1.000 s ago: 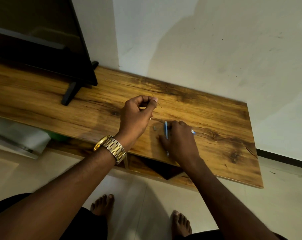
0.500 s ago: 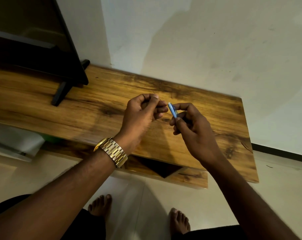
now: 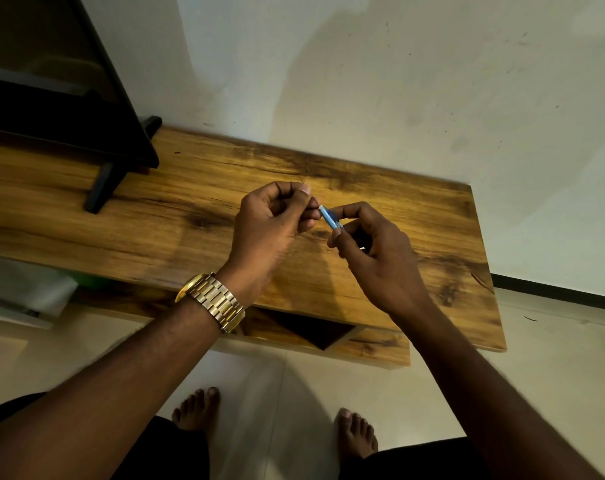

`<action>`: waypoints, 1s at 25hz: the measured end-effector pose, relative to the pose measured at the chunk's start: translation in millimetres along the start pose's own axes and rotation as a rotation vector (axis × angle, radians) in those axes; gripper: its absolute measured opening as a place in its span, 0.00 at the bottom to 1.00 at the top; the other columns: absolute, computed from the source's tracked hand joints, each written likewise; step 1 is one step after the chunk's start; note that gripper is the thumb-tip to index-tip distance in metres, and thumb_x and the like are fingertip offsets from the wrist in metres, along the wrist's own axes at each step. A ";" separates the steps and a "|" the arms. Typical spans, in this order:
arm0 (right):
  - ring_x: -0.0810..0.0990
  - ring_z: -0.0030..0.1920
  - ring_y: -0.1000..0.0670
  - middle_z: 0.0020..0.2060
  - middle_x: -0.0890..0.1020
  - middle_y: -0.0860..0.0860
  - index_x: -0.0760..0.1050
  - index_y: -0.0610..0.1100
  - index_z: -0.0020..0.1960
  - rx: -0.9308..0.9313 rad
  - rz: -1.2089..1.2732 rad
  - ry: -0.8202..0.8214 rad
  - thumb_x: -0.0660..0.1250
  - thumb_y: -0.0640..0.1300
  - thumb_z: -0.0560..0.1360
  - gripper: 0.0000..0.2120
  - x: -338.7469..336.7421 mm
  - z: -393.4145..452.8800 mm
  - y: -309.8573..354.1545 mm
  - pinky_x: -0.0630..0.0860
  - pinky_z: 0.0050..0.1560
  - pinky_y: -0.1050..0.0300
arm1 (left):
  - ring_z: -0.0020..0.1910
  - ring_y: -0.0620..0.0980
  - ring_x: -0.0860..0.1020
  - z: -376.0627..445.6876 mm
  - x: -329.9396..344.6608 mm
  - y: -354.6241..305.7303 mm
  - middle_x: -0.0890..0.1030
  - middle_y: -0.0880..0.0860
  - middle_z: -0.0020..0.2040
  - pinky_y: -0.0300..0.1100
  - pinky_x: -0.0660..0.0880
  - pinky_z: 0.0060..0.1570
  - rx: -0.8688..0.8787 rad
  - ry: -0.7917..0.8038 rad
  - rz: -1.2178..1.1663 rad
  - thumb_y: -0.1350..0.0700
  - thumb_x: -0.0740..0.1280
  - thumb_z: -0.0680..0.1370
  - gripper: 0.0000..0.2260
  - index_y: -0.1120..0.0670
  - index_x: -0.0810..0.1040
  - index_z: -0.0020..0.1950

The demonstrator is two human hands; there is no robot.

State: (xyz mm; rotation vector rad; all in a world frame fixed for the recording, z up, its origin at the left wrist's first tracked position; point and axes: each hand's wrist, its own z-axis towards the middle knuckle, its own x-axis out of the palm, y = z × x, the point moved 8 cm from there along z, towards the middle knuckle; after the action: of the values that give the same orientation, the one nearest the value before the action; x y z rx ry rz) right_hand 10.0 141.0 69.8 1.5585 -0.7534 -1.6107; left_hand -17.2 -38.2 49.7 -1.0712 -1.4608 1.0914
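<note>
Wooden stand against the wall, television on its left end. Both hands are above the middle of the top. Left hand curled, thumb and fingers pinching a thin sliver, too fine to identify; right hand pinching a small blue stick, its tip touching the left fingertips.

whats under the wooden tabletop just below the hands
Under the wooden tabletop, below the left hand and right hand, a dark open compartment shows, with a wooden panel to its right. Its inside is too dark to read; the top covers everything further back.
</note>
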 end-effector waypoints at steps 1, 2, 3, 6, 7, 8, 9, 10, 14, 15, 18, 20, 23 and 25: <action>0.85 0.43 0.62 0.42 0.87 0.58 0.81 0.52 0.67 0.002 -0.002 -0.002 0.70 0.46 0.86 0.10 -0.1 0.5 0.1 0.74 0.40 0.72 | 0.47 0.45 0.89 0.0 -0.5 -0.7 0.90 0.52 0.47 0.38 0.86 0.49 0.010 -0.002 0.015 0.57 0.71 0.85 0.08 0.60 0.85 0.60; 0.85 0.43 0.62 0.42 0.87 0.58 0.81 0.52 0.67 0.006 -0.001 -0.002 0.70 0.46 0.86 0.10 -0.2 0.7 0.2 0.74 0.40 0.72 | 0.47 0.46 0.89 -0.1 -0.8 -1.2 0.90 0.53 0.48 0.39 0.86 0.50 0.019 -0.003 0.032 0.57 0.71 0.85 0.08 0.60 0.85 0.60; 0.85 0.43 0.62 0.42 0.88 0.58 0.81 0.52 0.67 0.010 0.003 0.002 0.70 0.46 0.86 0.10 0.3 1.0 0.4 0.74 0.40 0.71 | 0.47 0.46 0.89 -0.2 -1.5 -1.8 0.90 0.53 0.48 0.39 0.86 0.50 0.028 -0.005 0.048 0.56 0.71 0.85 0.08 0.60 0.85 0.60; 0.85 0.43 0.61 0.43 0.88 0.57 0.81 0.51 0.67 0.020 0.027 0.011 0.70 0.46 0.86 0.10 1.7 -0.1 1.2 0.76 0.42 0.66 | 0.49 0.47 0.89 -0.9 -2.7 -3.0 0.90 0.53 0.49 0.40 0.86 0.51 0.053 -0.008 0.091 0.56 0.71 0.85 0.08 0.59 0.85 0.61; 0.85 0.43 0.61 0.43 0.88 0.56 0.81 0.51 0.67 0.024 0.039 0.014 0.70 0.46 0.86 0.10 2.2 -0.5 1.7 0.77 0.44 0.63 | 0.49 0.47 0.89 -1.0 -3.5 -3.9 0.90 0.53 0.49 0.40 0.86 0.51 0.063 -0.009 0.104 0.55 0.71 0.85 0.08 0.58 0.85 0.61; 0.85 0.43 0.60 0.43 0.88 0.55 0.81 0.51 0.67 0.029 0.053 0.016 0.69 0.45 0.86 0.10 2.5 -0.8 1.8 0.78 0.45 0.61 | 0.50 0.48 0.90 -1.1 -4.1 -4.9 0.90 0.53 0.49 0.41 0.86 0.51 0.075 -0.008 0.121 0.55 0.71 0.85 0.08 0.58 0.85 0.61; 0.85 0.43 0.60 0.43 0.88 0.55 0.81 0.51 0.67 0.037 0.071 0.018 0.69 0.45 0.86 0.10 2.6 -0.9 1.3 0.78 0.46 0.58 | 0.50 0.48 0.90 -1.5 -3.9 -6.1 0.90 0.53 0.50 0.41 0.86 0.51 0.089 -0.004 0.143 0.55 0.71 0.85 0.08 0.57 0.85 0.60; 0.85 0.43 0.60 0.44 0.88 0.54 0.81 0.50 0.67 0.048 0.094 0.020 0.69 0.44 0.86 0.10 3.1 -1.0 0.6 0.79 0.46 0.56 | 0.50 0.48 0.90 -2.3 -3.6 -7.3 0.90 0.53 0.50 0.42 0.86 0.51 0.105 0.001 0.171 0.55 0.72 0.85 0.08 0.57 0.85 0.60; 0.88 0.45 0.54 0.46 0.90 0.51 0.81 0.47 0.66 0.084 0.204 0.017 0.68 0.42 0.86 0.10 2.4 -0.7 -2.8 0.83 0.46 0.53 | 0.52 0.48 0.90 -5.4 1.4 -10.6 0.89 0.52 0.51 0.45 0.88 0.51 0.157 0.051 0.259 0.55 0.73 0.84 0.07 0.57 0.86 0.59; 0.89 0.46 0.53 0.47 0.90 0.51 0.81 0.47 0.66 0.094 0.221 0.018 0.68 0.41 0.86 0.09 2.4 -0.8 -4.1 0.85 0.47 0.52 | 0.52 0.48 0.90 -5.9 2.5 -11.2 0.89 0.52 0.51 0.46 0.88 0.51 0.166 0.063 0.274 0.55 0.73 0.84 0.07 0.57 0.86 0.59; 0.90 0.52 0.51 0.51 0.91 0.50 0.81 0.45 0.65 0.127 0.254 0.022 0.69 0.41 0.86 0.09 5.7 -0.5 -8.9 0.86 0.54 0.49 | 0.51 0.47 0.90 -6.4 3.2 -14.7 0.90 0.51 0.50 0.47 0.88 0.50 0.197 0.075 0.335 0.54 0.73 0.84 0.07 0.56 0.87 0.59; 0.91 0.53 0.51 0.52 0.91 0.49 0.81 0.44 0.65 0.149 0.297 0.023 0.68 0.41 0.87 0.08 8.5 0.7 -11.7 0.86 0.57 0.50 | 0.51 0.47 0.89 -6.5 3.8 -18.0 0.90 0.50 0.50 0.47 0.88 0.50 0.234 0.077 0.388 0.55 0.74 0.84 0.07 0.56 0.87 0.58; 0.91 0.54 0.52 0.53 0.91 0.49 0.80 0.43 0.65 0.176 0.342 0.029 0.67 0.41 0.87 0.08 11.5 2.3 -14.0 0.85 0.58 0.49 | 0.53 0.46 0.89 -5.9 3.3 -19.6 0.90 0.48 0.53 0.49 0.88 0.51 0.275 0.082 0.448 0.55 0.75 0.83 0.07 0.55 0.88 0.58; 0.91 0.54 0.51 0.53 0.91 0.49 0.80 0.43 0.65 0.187 0.366 0.036 0.66 0.41 0.88 0.08 13.4 2.3 -14.2 0.86 0.60 0.47 | 0.54 0.44 0.88 -6.8 3.6 -19.8 0.89 0.47 0.54 0.50 0.88 0.53 0.291 0.098 0.481 0.55 0.76 0.82 0.08 0.54 0.88 0.60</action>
State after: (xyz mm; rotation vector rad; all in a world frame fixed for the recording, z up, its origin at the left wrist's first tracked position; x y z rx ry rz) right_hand 6.4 137.3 50.7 1.4690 -1.1233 -1.2703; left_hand -12.8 -38.0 70.5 -1.2750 -0.9477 1.5109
